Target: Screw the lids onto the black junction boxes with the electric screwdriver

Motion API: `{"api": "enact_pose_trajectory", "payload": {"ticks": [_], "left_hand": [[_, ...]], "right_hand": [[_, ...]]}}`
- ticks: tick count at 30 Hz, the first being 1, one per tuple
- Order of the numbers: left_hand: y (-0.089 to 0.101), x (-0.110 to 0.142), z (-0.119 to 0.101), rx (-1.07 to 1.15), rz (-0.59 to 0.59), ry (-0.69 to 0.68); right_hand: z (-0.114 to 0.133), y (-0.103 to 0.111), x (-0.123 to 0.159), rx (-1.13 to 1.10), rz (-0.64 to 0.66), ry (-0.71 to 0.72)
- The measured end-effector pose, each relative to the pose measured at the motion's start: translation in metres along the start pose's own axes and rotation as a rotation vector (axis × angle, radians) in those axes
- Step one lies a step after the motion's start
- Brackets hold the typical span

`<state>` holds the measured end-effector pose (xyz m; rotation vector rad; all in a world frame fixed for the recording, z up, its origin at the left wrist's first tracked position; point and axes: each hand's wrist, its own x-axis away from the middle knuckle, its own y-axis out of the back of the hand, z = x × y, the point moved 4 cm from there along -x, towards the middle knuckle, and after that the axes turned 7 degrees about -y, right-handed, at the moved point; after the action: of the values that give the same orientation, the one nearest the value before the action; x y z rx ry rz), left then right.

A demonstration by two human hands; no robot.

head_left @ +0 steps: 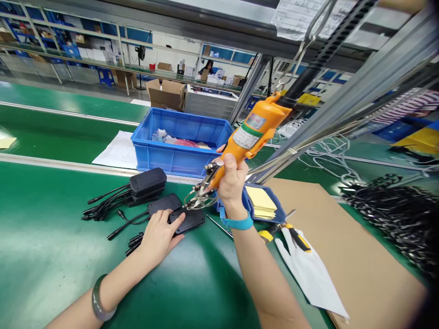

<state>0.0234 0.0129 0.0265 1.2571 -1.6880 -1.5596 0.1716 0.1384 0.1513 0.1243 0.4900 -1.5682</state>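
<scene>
My right hand (232, 179) is wrapped round an orange electric screwdriver (252, 133) that hangs from a black cable above; its metal tip points down-left, just over a black plastic box (188, 220). My left hand (160, 235) lies on the green table, fingers on the near edge of that box, thumb alongside it. A second black box (163, 203) with a cable lies right behind it. Further left is a stack of black boxes (147, 182) with their cables trailing left.
A blue crate (178, 155) stands behind the boxes, on a sheet of paper (118, 151). A small blue tray of yellow slips (262, 203), pliers (286, 230), a white glove (308, 269) and brown cardboard (346, 246) lie right. A heap of black cables (394, 214) is far right.
</scene>
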Motion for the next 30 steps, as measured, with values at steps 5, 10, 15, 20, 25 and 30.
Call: {"api": "enact_pose_trajectory", "payload": {"ticks": [5,10,15,20,25,30], "left_hand": [[-0.004,0.000,-0.003,0.016,0.056,0.061],[-0.006,0.000,-0.005,0.018,0.087,0.110],[-0.006,0.002,-0.005,-0.004,0.065,0.096],[-0.008,0.002,-0.006,-0.054,0.063,0.115],[-0.008,0.002,-0.008,-0.081,0.075,0.125],[-0.007,0.003,-0.008,-0.114,0.097,0.117]], "right_hand": [[-0.003,0.001,0.003,-0.025,-0.005,0.005],[0.002,0.003,0.013,-0.030,-0.035,0.050],[0.054,0.002,0.016,-0.025,-0.053,0.136],[0.100,0.001,0.011,0.042,-0.112,0.197],[0.067,0.007,0.014,0.011,-0.079,0.056],[0.028,0.013,0.020,0.022,-0.067,0.015]]}}
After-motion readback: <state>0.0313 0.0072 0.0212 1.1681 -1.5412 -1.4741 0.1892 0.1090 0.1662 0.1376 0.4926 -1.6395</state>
